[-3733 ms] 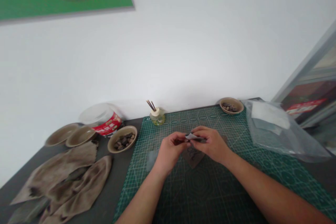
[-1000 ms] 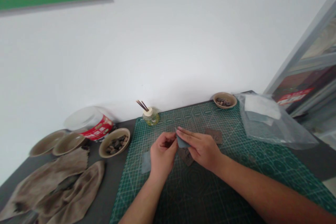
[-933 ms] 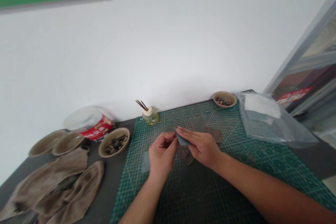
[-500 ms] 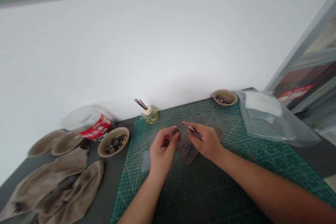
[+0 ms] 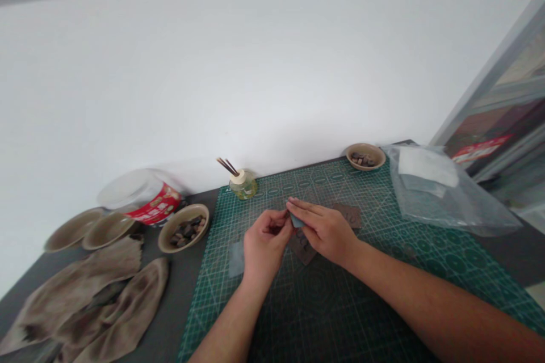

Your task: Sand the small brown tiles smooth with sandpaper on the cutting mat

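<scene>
We are pinching a small grey-blue abrasive sheet (image 5: 297, 220) in our right hand (image 5: 326, 231) against a tiny piece hidden in our curled left hand (image 5: 264, 244), working over the green gridded cutting mat (image 5: 340, 306) near its far edge, presumably catching dust.

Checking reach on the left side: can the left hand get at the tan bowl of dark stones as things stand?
Probably yes. The tan bowl of dark stones sits open-topped just left of the left hand, with only bare green cutting mat between; but that hand is pinching something small.
</scene>
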{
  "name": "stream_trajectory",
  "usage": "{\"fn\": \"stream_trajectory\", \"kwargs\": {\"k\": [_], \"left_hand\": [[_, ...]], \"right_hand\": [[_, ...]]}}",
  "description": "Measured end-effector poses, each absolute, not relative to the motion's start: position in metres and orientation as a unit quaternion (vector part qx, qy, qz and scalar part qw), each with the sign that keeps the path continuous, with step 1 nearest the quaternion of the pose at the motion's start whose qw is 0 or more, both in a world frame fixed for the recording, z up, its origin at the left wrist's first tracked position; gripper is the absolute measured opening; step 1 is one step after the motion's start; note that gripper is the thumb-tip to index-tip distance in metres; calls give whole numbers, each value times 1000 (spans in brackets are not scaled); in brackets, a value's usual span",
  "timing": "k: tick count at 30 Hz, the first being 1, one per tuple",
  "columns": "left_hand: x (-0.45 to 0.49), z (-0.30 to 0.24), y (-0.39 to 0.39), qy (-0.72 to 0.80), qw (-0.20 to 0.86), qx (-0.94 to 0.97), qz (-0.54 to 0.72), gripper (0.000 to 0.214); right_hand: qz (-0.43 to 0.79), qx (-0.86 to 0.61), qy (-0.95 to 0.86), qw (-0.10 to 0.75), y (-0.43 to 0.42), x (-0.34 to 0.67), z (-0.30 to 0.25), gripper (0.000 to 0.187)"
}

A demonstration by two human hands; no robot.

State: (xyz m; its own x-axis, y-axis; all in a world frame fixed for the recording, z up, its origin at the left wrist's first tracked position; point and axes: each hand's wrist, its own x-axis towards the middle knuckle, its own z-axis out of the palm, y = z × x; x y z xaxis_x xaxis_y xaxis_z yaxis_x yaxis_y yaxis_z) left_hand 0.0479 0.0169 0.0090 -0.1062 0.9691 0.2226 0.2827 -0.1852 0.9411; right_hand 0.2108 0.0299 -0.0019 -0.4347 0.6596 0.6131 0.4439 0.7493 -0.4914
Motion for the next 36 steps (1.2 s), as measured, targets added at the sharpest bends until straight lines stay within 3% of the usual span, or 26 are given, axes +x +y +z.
{"fn": "stream_trajectory", "kwargs": {"k": [20, 27, 36], "left_hand": [[49, 13, 14, 497, 380, 556, 547, 13], [51, 14, 16, 479, 422, 518, 569, 18], [40, 11, 24, 478, 238, 583, 612, 13]], "right_hand": [[97, -308, -846, 425, 29, 212, 3, 59], [218, -393, -792, 414, 34, 212, -3, 50], [317, -495, -656, 474, 25, 210, 16, 36]]}}
